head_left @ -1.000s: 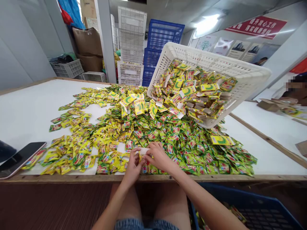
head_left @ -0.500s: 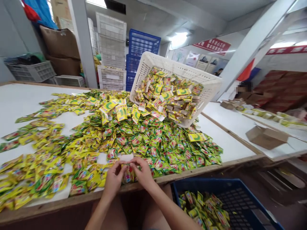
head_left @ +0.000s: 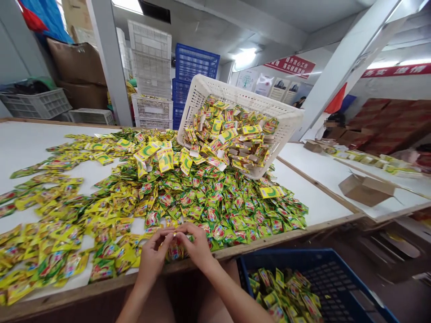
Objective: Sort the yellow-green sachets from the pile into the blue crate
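Note:
At the table's near edge, my left hand (head_left: 155,250) and my right hand (head_left: 196,246) meet with bent fingers. Between them they pinch a small printed carton (head_left: 175,252) at its top end; the fingers cover much of it. Just beyond lies a heap of green and yellow sachets (head_left: 215,211), and more yellow sachets (head_left: 60,237) spread out to the left. A white plastic basket (head_left: 284,121) leans tilted on the heap, its opening towards me, with yellow cartons (head_left: 229,134) piled inside and spilling out.
Below the table edge on the right stands a blue crate (head_left: 336,264) holding filled-looking cartons. An open cardboard box (head_left: 367,190) sits on the neighbouring table. White crates (head_left: 151,67) and blue crates (head_left: 195,63) are stacked behind. A person (head_left: 332,125) is at the far right.
The carton's white flap, which stood up beyond my fingers before, no longer shows. My fingers have closed in over the carton's top. The whole view has shifted slightly.

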{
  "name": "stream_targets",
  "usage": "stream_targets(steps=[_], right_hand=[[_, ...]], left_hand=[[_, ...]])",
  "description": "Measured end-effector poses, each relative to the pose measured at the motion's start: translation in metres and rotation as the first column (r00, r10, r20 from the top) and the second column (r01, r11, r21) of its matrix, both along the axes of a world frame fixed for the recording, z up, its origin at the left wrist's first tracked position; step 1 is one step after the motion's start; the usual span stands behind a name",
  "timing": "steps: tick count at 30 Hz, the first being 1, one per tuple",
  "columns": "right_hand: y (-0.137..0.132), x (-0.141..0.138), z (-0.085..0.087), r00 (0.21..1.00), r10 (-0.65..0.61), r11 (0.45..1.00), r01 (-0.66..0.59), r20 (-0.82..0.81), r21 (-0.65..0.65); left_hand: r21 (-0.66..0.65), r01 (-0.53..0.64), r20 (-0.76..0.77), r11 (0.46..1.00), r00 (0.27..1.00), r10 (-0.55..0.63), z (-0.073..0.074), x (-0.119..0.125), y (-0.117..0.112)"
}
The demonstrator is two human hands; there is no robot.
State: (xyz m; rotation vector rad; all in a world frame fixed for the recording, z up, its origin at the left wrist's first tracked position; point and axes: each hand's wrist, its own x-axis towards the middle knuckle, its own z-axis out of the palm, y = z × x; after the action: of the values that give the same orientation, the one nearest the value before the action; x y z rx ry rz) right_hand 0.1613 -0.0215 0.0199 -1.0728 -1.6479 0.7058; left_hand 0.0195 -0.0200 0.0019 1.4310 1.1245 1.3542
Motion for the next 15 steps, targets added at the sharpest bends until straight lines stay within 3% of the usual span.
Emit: stream_targets(steps=[6,11,15], right_hand=[[0.004,-0.003,-0.004,0.992,-0.096,0.994,0.100,0.082,-0.041],[0.011,-0.004,0.001,0.990,-0.068,0.995,0.076,0.125,-0.064],[0.011,-0.001,0.000,0.991,-0.036,0.997,0.044,0.131,-0.063]], left_hand=[[-0.033,-0.052,-0.063,0.998,0.997,0.050,0.001,0.001,0.006],[-0.010,-0.100,-0.120,0.995,0.988,0.098,0.006,0.004,0.012],[-0.010,-0.088,-0.039,0.996,0.995,0.088,0.000,0.005,0.012]])
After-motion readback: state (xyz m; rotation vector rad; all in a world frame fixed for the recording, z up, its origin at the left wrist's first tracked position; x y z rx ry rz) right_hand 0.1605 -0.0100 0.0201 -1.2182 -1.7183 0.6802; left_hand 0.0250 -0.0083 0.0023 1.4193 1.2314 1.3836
